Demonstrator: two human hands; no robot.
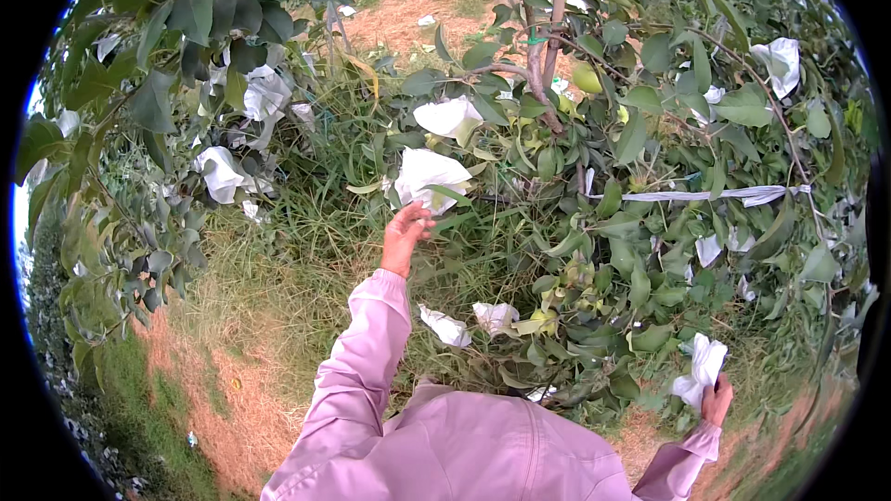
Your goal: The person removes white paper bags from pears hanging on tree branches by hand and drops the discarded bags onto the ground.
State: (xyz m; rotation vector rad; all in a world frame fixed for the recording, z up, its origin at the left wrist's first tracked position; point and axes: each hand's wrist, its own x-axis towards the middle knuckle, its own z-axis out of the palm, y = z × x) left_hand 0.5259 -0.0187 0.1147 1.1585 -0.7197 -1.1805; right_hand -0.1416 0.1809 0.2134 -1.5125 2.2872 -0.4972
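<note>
My left hand (406, 238) reaches up to the lower edge of a white fruit bag (430, 177) among the leaves. Its fingers are bent close to the bag, and whether they pinch it cannot be made out. Just above hangs another white bag (449, 118). Low on the right, my right hand (717, 400) is closed around a crumpled white bag (699, 369), held beside the foliage. A bare green apple (587, 78) hangs near the trunk, and a yellowish-green apple (545, 321) shows lower down between the hands.
A slim tree trunk (534, 62) stands beside a stake (557, 21), bound by a green tie. A white strip (703, 195) stretches across the right-hand branches. Leafy branches (202, 14) overhang at upper left, with several bagged fruits. Dry grass (237, 390) covers the ground.
</note>
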